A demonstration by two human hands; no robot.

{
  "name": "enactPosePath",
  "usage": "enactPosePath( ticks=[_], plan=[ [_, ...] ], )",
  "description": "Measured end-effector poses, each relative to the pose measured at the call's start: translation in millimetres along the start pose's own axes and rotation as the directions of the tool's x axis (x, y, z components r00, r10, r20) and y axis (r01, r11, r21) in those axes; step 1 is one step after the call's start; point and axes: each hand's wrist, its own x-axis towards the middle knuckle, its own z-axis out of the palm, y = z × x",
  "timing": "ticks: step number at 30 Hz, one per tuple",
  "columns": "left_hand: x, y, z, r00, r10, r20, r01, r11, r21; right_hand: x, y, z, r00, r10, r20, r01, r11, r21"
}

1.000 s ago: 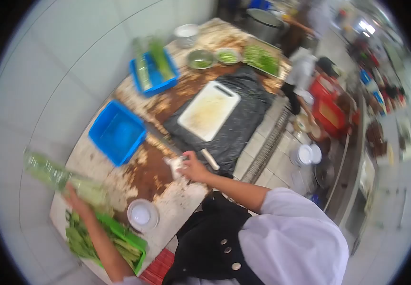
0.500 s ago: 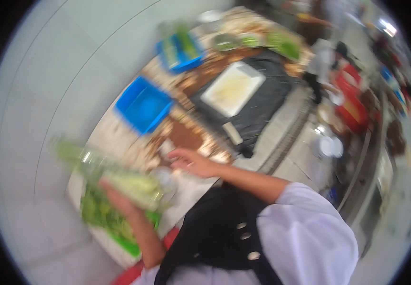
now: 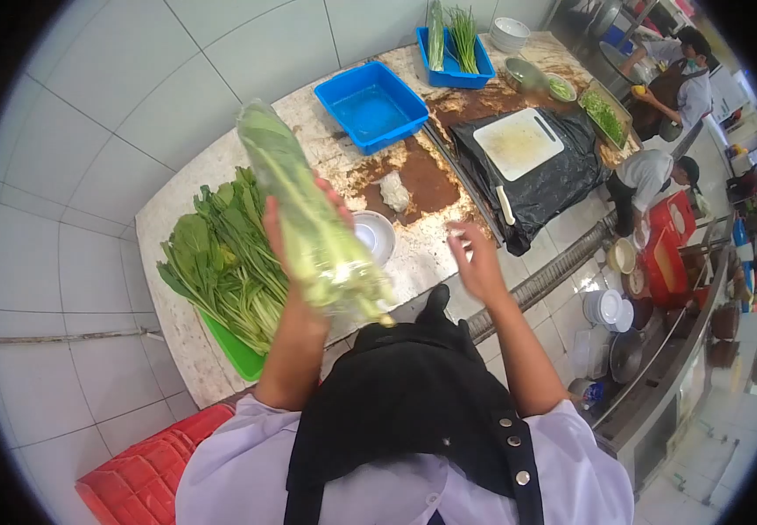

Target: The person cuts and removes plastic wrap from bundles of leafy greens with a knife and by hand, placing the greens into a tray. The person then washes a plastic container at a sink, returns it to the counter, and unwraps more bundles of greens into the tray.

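My left hand (image 3: 275,229) is wrapped round a clear plastic bag of leafy greens (image 3: 308,219), held up in front of my chest with its pale stems toward me. My right hand (image 3: 476,261) is to the right of the bag, fingers apart and holding nothing. Loose leafy greens (image 3: 228,254) lie in a green tray (image 3: 231,348) at the left. Partly behind the bag stands a white bowl (image 3: 377,234). A crumpled whitish thing (image 3: 393,192) rests on the worn table (image 3: 173,206).
A white cutting board (image 3: 518,144) and a knife (image 3: 505,206) lie on black plastic (image 3: 571,179). Blue tubs (image 3: 371,107) and several bowls and trays stand at the back. Two people (image 3: 650,179) are at the right. A red crate (image 3: 147,468) is at the lower left.
My left hand has brought the bagged greens right and up before my chest. My right hand has let go of the crumpled whitish thing and moved right. The view has turned.
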Motion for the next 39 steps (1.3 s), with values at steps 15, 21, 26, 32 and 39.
enactPosePath(
  ticks=[15, 21, 26, 32, 39],
  plan=[
    [-160, 144, 31, 0.913, 0.039, 0.406, -0.081, 0.993, 0.086, 96, 245, -75, 0.956, 0.159, -0.246, -0.288, 0.652, -0.701],
    [-149, 135, 5, 0.844, -0.067, 0.533, 0.130, 0.988, -0.082, 95, 259, -63, 0.961, 0.159, -0.225, -0.272, 0.669, -0.691],
    [-124, 127, -2, 0.929, -0.204, 0.308, 0.199, 0.979, 0.047, 72, 221, -45, 0.850, 0.400, -0.342, -0.527, 0.652, -0.546],
    [-111, 68, 21, 0.926, -0.298, 0.231, 0.270, 0.952, 0.145, 29, 210, -24, 0.769, 0.499, -0.399, -0.624, 0.723, -0.299],
    [-78, 2, -19, 0.840, -0.520, 0.155, 0.517, 0.854, 0.067, -127, 126, -20, 0.837, 0.465, 0.287, -0.379, 0.116, 0.918]
  ],
)
